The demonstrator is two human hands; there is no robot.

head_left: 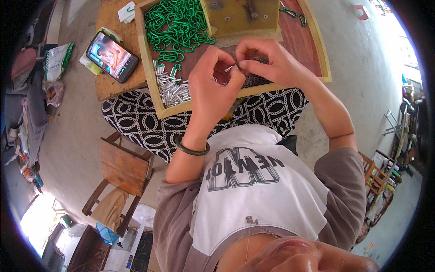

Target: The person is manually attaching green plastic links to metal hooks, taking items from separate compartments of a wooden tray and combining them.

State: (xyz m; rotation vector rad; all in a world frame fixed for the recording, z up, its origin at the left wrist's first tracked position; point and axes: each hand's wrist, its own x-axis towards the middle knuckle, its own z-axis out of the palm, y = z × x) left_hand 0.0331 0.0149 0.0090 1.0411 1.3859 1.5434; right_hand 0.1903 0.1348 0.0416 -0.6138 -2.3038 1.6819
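My left hand [212, 77] pinches a short silver metal pin [229, 68] between thumb and forefinger, above the near part of a wooden tray [152, 86]. Close against it, my right hand [274, 61] has its thumb and forefinger pressed together at the pin's end; what they grip is too small to make out. Below the right hand lies a heap of small dark metal pieces [254, 80], partly hidden by my fingers. More silver pins [172, 91] are piled in the tray's near left corner. Green carabiner hooks [174, 28] form a tangled heap at the far left.
A brownish-yellow block with a bolt [240, 19] stands at the tray's far side. Loose green carabiners [302, 20] lie right of it. A phone [112, 56] rests on the wooden table [106, 86] at left. A wooden chair [122, 165] stands near left. Patterned cloth [136, 118] lies beneath the tray.
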